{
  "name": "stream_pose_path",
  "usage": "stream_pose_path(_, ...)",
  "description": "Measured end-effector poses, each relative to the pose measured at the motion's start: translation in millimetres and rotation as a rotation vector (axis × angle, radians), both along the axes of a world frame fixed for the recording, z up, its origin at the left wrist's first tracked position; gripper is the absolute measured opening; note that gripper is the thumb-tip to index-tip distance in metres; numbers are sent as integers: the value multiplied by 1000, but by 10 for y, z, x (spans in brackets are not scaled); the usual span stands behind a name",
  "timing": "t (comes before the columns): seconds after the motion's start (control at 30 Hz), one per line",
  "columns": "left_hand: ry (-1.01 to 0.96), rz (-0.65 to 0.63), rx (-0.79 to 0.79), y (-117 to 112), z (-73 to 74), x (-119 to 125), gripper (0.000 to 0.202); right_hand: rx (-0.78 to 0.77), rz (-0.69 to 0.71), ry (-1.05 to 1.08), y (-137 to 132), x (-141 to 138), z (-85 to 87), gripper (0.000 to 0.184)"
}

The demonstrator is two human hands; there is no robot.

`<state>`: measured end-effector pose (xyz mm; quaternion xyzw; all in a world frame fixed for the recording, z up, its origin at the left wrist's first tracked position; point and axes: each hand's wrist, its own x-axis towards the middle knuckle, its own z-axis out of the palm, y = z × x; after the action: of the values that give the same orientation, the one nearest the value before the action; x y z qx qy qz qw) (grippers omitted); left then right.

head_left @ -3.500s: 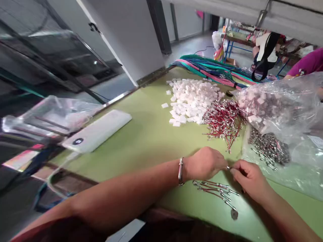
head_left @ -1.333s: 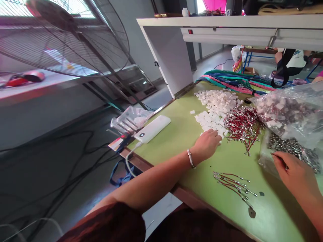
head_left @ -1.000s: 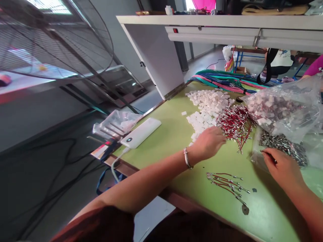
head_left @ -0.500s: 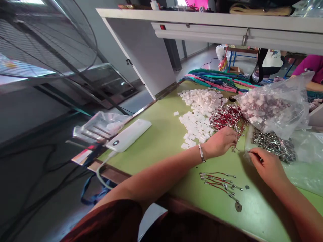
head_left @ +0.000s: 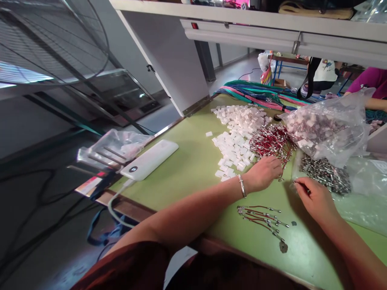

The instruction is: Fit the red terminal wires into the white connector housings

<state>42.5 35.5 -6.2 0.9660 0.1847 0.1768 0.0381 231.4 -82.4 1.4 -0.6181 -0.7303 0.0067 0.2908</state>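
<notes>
One tiny part (head_left: 294, 182), too small to identify, is pinched in the fingers of the right hand (head_left: 317, 199). The left hand (head_left: 263, 173) curls its fingers at the near edge of the red wire pile (head_left: 268, 141); their grip is hidden. Earlier, that hand was at the white pieces (head_left: 232, 147), farther left on the bench (head_left: 187, 169).

Dim floor (head_left: 60, 235) at left; soft glare on tabletop (head_left: 305, 257); fan (head_left: 27, 28) blurred.

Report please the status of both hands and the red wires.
Left hand at near edge of red wire pile, grip unclear. Right hand pinching small piece, too tiny to identify. Plastic bag of white parts at pile's right side.
</notes>
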Motion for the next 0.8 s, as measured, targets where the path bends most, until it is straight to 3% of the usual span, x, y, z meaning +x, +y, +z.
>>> stream_pose_path(0.07,-69,17,-91,-51,75,-37,20,-18,-16,25,-7,-3,14,20)
stream_pose_path(0.2,-274,132,-436,-176,249,-121,15,-58,-24,97,-33,-48,74,18)
stream_pose_path(0.3,-355,189,-588,-229,282,-157,15,-78,-4,143,-48,-102,104,17)
stream_pose_path(0.5,-220,102,-687,-313,147,-177,27,-113,-21,255,-39,-205,74,16)
stream_pose_path(0.8,-84,19,-603,-370,131,-169,32,-136,-6,355,-35,-312,70,17)
